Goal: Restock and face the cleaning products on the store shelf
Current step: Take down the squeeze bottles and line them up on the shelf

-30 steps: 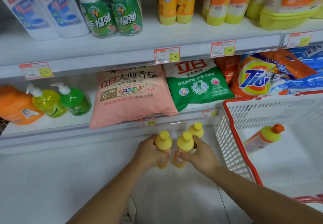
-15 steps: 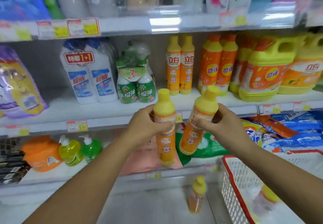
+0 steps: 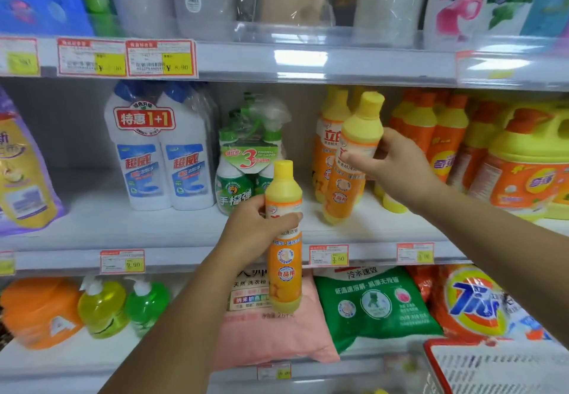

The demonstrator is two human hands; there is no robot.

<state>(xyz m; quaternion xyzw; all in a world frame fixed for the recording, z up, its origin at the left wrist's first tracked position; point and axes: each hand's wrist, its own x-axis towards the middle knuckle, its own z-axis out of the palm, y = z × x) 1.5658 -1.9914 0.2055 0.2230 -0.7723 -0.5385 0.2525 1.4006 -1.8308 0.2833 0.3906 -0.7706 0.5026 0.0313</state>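
The slim orange plastic bottle with a yellow cap (image 3: 351,166) is tilted, with its base low over the white middle shelf (image 3: 138,227), just in front of the standing bottles of the same kind (image 3: 327,144). The right hand (image 3: 397,166) has its fingers curled round the bottle's upper part. It is best to set it upright, label forward, in line with that row. The left hand (image 3: 252,230) grips a second such bottle (image 3: 284,258), upright before the shelf edge; this one probably goes beside it.

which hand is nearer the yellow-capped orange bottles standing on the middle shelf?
Right. The right hand is beside the standing yellow-capped orange plastic bottles; the left hand is lower left, in front of the shelf edge.
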